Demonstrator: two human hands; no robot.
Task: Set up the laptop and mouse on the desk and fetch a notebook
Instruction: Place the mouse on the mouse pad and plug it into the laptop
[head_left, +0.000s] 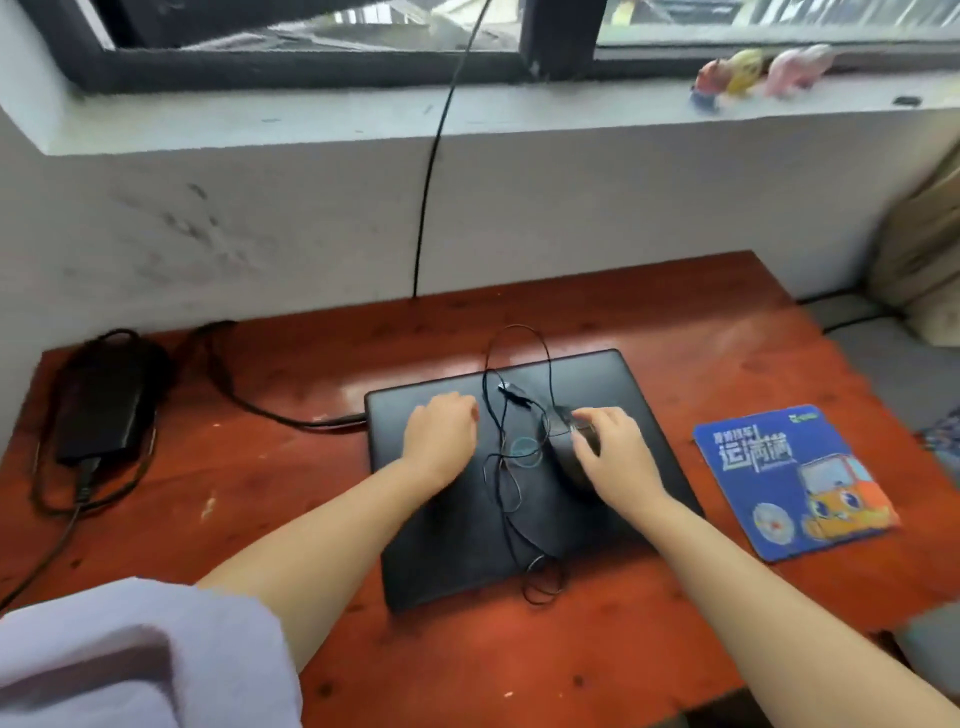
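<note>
A black laptop lies closed in the middle of the red-brown wooden desk. On its lid rests a black wired mouse, its thin cable looping across the lid and over the front edge. My right hand is closed over the top of the mouse. My left hand lies palm down on the lid to the left of the cable, fingers curled, holding nothing. A blue mouse pad with a cartoon truck sits on the desk right of the laptop. No notebook is in view.
A black power adapter with coiled cord sits at the desk's left end, its lead plugged into the laptop's left side. A black cable hangs down the white wall from the window. Small toys stand on the sill. A cushion lies at right.
</note>
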